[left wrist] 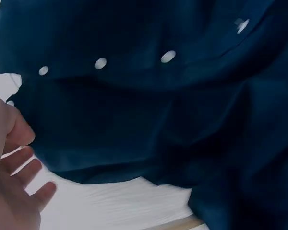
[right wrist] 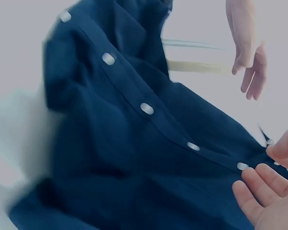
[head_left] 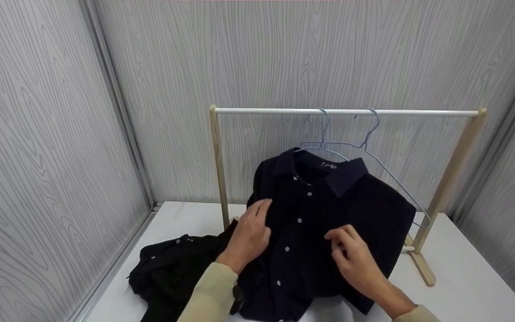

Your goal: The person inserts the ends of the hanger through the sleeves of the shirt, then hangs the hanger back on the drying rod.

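Note:
A dark navy button-up shirt (head_left: 302, 214) with white buttons hangs from a light blue wire hanger (head_left: 324, 129) on a rack's white rail. My left hand (head_left: 248, 232) is in front of the shirt's left side, its fingers extended and loosely bent. In the left wrist view that left hand (left wrist: 17, 167) is beside the shirt's edge and grips nothing. My right hand (head_left: 353, 257) is before the lower right part of the shirt, fingers loosely curled. The right wrist view shows a gap between thumb and fingers of the right hand (right wrist: 271, 187), near the shirt's buttons.
A second light blue hanger (head_left: 373, 134) hangs on the rail (head_left: 427, 112), partly behind the shirt. The rack has wooden posts (head_left: 454, 174) and a wooden foot (head_left: 423, 268). A crumpled black garment (head_left: 172, 264) lies at the left on the white table (head_left: 472, 277). Wood-grain panels enclose the table.

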`<act>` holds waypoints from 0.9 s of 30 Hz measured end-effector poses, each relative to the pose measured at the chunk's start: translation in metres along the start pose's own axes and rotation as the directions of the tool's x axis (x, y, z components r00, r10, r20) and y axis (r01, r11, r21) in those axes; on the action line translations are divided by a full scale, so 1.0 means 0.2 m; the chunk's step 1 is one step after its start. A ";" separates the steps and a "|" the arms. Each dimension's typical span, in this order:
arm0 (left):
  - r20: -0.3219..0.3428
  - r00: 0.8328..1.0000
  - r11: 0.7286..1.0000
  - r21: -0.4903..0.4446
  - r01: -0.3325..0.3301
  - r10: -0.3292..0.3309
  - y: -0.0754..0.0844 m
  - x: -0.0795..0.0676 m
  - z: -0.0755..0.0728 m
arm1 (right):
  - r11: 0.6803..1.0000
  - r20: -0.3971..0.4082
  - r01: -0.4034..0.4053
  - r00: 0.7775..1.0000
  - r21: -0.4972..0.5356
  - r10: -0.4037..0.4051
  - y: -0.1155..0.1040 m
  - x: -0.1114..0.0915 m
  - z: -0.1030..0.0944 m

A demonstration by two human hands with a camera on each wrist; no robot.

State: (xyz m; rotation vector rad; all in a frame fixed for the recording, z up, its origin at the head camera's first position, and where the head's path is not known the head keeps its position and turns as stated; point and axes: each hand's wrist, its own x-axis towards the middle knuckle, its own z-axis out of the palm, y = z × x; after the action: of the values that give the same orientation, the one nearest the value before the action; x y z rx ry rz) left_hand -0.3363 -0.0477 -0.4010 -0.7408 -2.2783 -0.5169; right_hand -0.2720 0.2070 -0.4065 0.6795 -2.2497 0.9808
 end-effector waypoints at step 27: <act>0.493 0.866 0.991 -0.039 0.125 -0.090 0.05 -0.66 0.21 | 0.993 0.382 0.113 0.916 0.045 -0.121 0.15 -0.48 0.50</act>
State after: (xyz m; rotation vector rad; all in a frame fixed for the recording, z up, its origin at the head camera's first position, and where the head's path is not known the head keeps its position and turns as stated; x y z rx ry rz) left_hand -0.2701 -0.0655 -0.5213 -0.8580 -2.8012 -0.5035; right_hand -0.2548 0.1684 -0.5424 1.0844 -2.4977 0.8723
